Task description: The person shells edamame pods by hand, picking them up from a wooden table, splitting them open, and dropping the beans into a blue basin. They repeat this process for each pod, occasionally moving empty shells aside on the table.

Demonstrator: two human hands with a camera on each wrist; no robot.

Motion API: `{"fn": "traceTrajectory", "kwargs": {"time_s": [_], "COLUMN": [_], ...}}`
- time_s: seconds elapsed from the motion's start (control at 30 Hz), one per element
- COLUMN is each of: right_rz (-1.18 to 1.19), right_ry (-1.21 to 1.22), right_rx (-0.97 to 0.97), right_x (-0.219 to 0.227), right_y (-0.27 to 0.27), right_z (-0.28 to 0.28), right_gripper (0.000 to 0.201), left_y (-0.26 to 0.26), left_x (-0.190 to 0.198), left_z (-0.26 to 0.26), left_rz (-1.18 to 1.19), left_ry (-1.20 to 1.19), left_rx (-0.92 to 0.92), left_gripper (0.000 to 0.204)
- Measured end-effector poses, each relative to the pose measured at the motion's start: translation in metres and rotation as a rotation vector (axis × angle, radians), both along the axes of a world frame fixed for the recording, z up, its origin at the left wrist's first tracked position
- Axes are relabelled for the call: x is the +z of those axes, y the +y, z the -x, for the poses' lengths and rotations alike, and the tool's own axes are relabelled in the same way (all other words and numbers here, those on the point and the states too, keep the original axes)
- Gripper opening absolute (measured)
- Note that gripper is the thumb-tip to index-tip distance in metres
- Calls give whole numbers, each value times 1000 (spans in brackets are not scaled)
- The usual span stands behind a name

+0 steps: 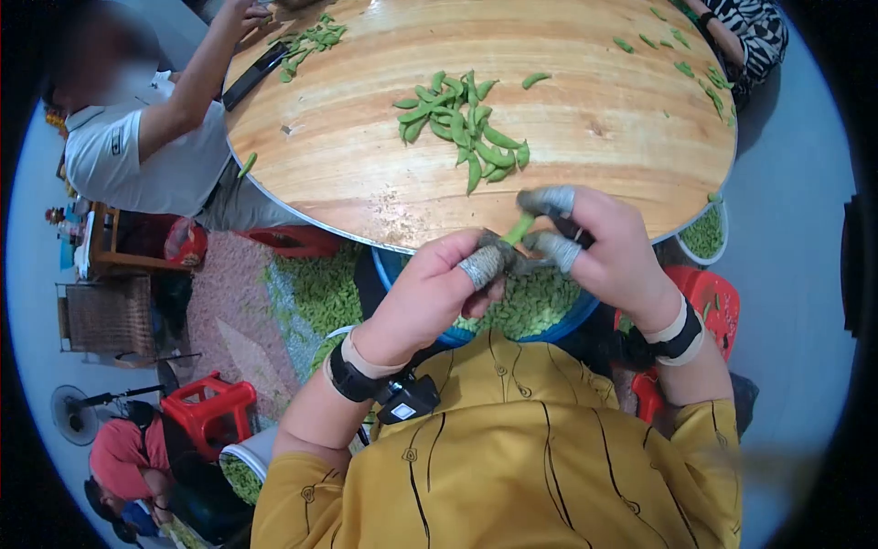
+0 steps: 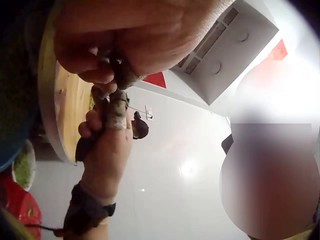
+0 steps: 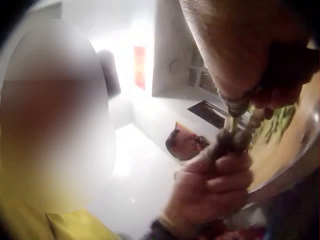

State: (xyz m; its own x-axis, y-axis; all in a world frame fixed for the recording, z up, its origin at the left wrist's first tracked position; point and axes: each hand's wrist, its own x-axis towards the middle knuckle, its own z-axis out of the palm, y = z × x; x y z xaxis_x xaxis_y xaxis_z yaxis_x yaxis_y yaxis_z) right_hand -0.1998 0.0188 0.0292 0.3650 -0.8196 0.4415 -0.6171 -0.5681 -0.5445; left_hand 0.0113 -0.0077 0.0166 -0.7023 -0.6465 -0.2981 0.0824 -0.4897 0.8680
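Note:
Over the table's near edge, a green soybean pod is held between the two hands. My left hand pinches its lower end, thumb on top, with grey tape round the thumb. My right hand has its taped finger and thumb at the pod's upper end. The fingertips look dark and stained. Directly below, partly hidden by the hands, a blue basin holds shelled green beans. Ahead on the wooden table lies a loose pile of soybean pods. Both wrist views show the hands meeting fingertip to fingertip.
Another person sits at the table's left, near more pods and a black object. A patterned sleeve shows at far right. Red stools and a white bucket of beans stand around the table.

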Motion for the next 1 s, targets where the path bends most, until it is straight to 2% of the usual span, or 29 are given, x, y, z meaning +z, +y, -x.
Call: {"fn": "traceTrajectory", "kwargs": {"time_s": [0.07,0.1,0.13,0.2,0.37,0.43,0.47,0.53,0.57,0.63,0.77,0.83,0.87,0.93,0.97,1.0], "right_rz": [-480,-829,-832,-935,-910,-951,-951,-1001,-1002,-1018,-1081,-1306,-1309,-1349,-1348,-1292], "right_ry": [-479,-580,-584,-747,-699,-799,-800,-881,-883,-889,-963,-1232,-1234,-1238,-1243,-1173], "right_rx": [-181,-190,-189,-93,-76,-48,-49,-59,-60,-56,-31,115,115,33,30,-26], "right_x": [-12,3,1,-3,-3,-2,-2,-4,-6,-11,-11,-5,-3,0,-2,-7], "right_y": [13,19,23,31,33,33,33,33,33,33,33,38,40,43,42,41], "right_z": [-4,-4,-5,-7,-7,-7,-8,-9,-10,-9,-7,-3,-4,-9,-10,-10], "right_gripper": [27,32,32,39,43,35,35,36,36,36,35,29,29,27,27,28], "left_y": [4,5,6,9,12,13,13,11,11,11,9,6,8,11,8,10], "left_x": [-1,-4,-5,-5,-7,-13,-18,-26,-25,-17,-15,-1,-5,-16,-17,-22], "left_z": [4,4,5,7,9,10,9,6,5,3,-3,-9,-10,-12,-11,-9], "left_rz": [20,48,78,116,216,469,469,853,852,1338,1434,27,24,-241,-110,-113], "left_ry": [-54,-82,-109,-145,-206,-253,-253,-322,-322,-630,-609,-186,-187,151,-8,-11], "left_rx": [53,87,121,116,85,83,83,91,89,71,30,-189,-189,-133,-141,-147], "left_gripper": [18,18,18,18,14,13,13,12,12,13,13,18,18,20,18,18]}}
